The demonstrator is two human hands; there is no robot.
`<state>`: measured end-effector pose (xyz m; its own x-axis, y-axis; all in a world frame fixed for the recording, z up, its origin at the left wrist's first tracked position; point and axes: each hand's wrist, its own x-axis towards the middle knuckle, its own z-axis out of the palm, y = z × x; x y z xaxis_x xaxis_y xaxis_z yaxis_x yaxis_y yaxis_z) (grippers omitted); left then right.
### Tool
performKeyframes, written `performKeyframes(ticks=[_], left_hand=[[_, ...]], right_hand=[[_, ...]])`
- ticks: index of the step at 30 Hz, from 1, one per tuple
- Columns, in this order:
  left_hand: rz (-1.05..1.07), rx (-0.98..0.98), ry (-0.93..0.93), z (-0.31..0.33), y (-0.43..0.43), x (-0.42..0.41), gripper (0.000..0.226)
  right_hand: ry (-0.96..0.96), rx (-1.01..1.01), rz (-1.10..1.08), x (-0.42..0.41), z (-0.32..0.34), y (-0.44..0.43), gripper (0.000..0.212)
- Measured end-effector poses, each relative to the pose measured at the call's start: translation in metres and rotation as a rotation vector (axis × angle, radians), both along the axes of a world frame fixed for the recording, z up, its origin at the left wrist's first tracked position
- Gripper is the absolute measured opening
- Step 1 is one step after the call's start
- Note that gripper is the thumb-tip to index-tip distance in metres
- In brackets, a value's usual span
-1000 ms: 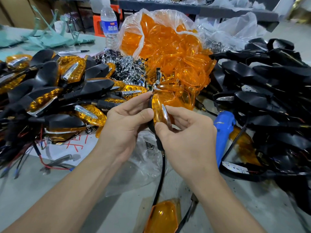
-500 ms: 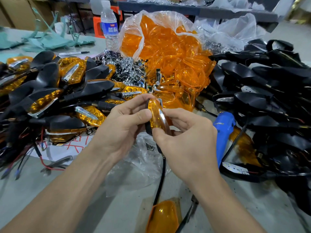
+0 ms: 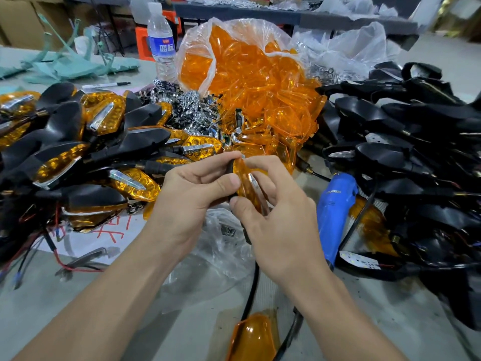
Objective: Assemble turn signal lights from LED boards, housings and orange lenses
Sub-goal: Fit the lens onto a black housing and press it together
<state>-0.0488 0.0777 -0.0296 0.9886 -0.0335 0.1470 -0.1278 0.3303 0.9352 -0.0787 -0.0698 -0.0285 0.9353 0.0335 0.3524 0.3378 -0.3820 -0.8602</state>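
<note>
Above the table point(image 3: 78, 295), left hand point(image 3: 192, 194) and right hand point(image 3: 281, 220) both pinch one orange lens point(image 3: 244, 183).

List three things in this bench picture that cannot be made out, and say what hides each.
Head view only:
1. Housing behind the orange lens: covered by the left hand and right hand.
2. Water bottle label: too small to read.
3. Loose lens: cut off by the bottom edge.

Orange lens: the translucent orange plastic lens point(image 3: 244, 186), broad face to the camera a second ago, now stands edge-on above the blue plastic power tool's point(image 3: 335, 209) level.
Right hand point(image 3: 283, 217): fingers have curled over the lens top.
Left hand point(image 3: 197, 194): thumb has pressed closer.
</note>
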Motion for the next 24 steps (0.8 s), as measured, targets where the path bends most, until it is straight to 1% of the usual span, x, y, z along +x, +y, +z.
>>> performKeyframes(ticks=[3,6,7,10,13,16,19,21,24], left_hand=[[0.039,0.098,0.01,-0.001,-0.004,-0.001,0.039],[0.025,0.228,0.067,-0.005,-0.011,-0.005,0.021],[0.023,0.248,0.074,-0.006,-0.012,-0.006,0.019],[0.055,0.207,0.077,-0.003,-0.013,-0.008,0.028],[0.11,0.28,-0.032,-0.005,-0.013,-0.009,0.02],[0.197,0.383,-0.17,-0.007,-0.014,-0.013,0.03],[0.238,0.467,-0.215,-0.009,-0.013,-0.013,0.029],[0.24,0.472,-0.198,-0.009,-0.014,-0.012,0.026],[0.206,0.359,-0.143,-0.008,-0.014,-0.013,0.02]], right_hand=[[-0.011,0.05,-0.054,0.001,-0.002,-0.002,0.039],[-0.03,0.023,-0.1,0.002,-0.005,-0.002,0.038],[-0.038,-0.005,-0.116,0.001,-0.005,-0.001,0.038],[-0.071,-0.083,-0.163,-0.002,-0.005,0.004,0.044],[-0.08,-0.07,-0.171,-0.001,-0.007,0.005,0.049],[-0.111,-0.04,-0.155,-0.002,-0.01,0.007,0.051],[-0.13,-0.05,-0.152,-0.003,-0.011,0.008,0.053],[-0.145,-0.075,-0.143,-0.002,-0.011,0.007,0.052],[-0.185,-0.047,-0.14,-0.004,-0.009,0.008,0.051]])
